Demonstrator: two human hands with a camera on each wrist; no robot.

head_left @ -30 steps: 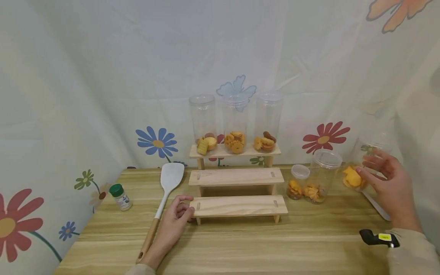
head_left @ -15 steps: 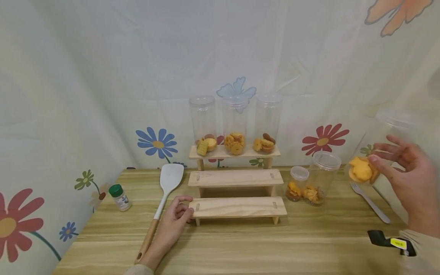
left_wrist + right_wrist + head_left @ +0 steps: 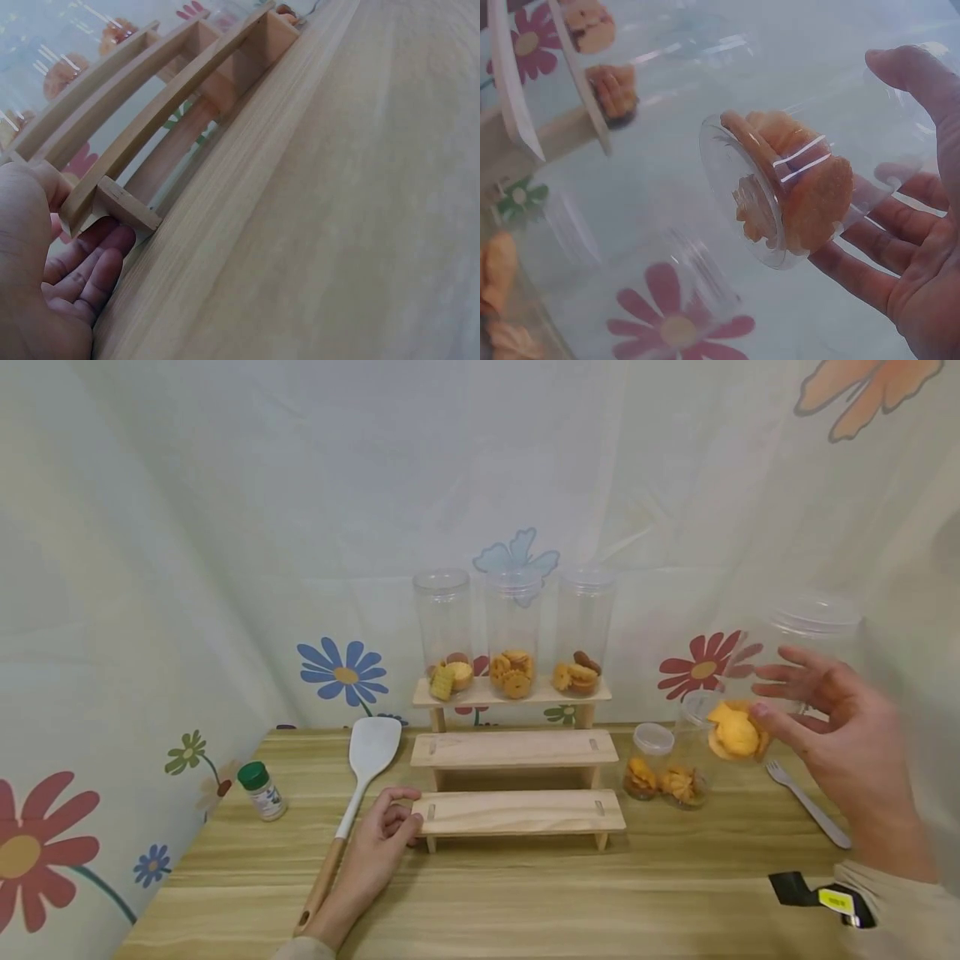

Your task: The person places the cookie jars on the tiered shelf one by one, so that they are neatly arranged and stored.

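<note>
My right hand [image 3: 847,727] grips a tall clear plastic jar [image 3: 780,191], raised and slightly tilted, with yellow and tan biscuits in its bottom. In the right wrist view, thumb and fingers wrap its side. At the left end of the three-step wooden display stand [image 3: 517,810], my left hand [image 3: 378,839] holds the lowest step. The left wrist view has the thumb at the board [image 3: 135,150] and the fingers curled below, beside the short leg. Three tall biscuit jars, the middle one [image 3: 515,635] included, stand on the top step.
Right of the stand, a small lidded jar [image 3: 651,760] and a taller jar [image 3: 682,785], partly behind the held one, contain biscuits. A fork [image 3: 810,806] lies farther right. Leftward are a white spatula [image 3: 373,747] with wooden handle and a green-capped shaker [image 3: 262,792]. A flowered curtain hangs behind.
The right hand lifted the jar up and rightward, uncovering the fork, then brought it back left, in front of the taller table jar. The left hand stays on the stand.
</note>
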